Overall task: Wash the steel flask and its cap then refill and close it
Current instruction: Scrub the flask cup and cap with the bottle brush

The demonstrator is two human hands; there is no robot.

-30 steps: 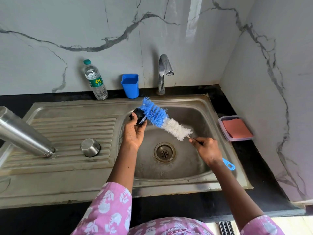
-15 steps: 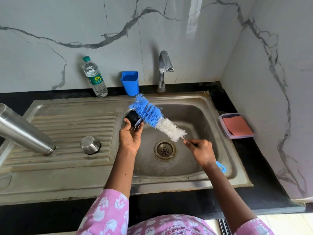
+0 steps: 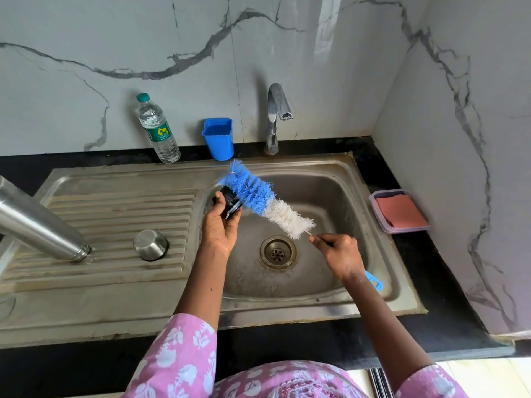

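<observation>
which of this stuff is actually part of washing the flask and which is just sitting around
In use: flask, mouth on the drainboard; steel cup beside it; black cap held in left hand; brush held in right hand; sink; tap.

Lying about: water bottle (may serve the refill), blue tub, box with pink cloth.

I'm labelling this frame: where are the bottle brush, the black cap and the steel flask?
bottle brush (image 3: 253,193), head view, on the blue bristles.
black cap (image 3: 230,200), head view, on its dark side.
steel flask (image 3: 40,225), head view, on its shiny body.
</observation>
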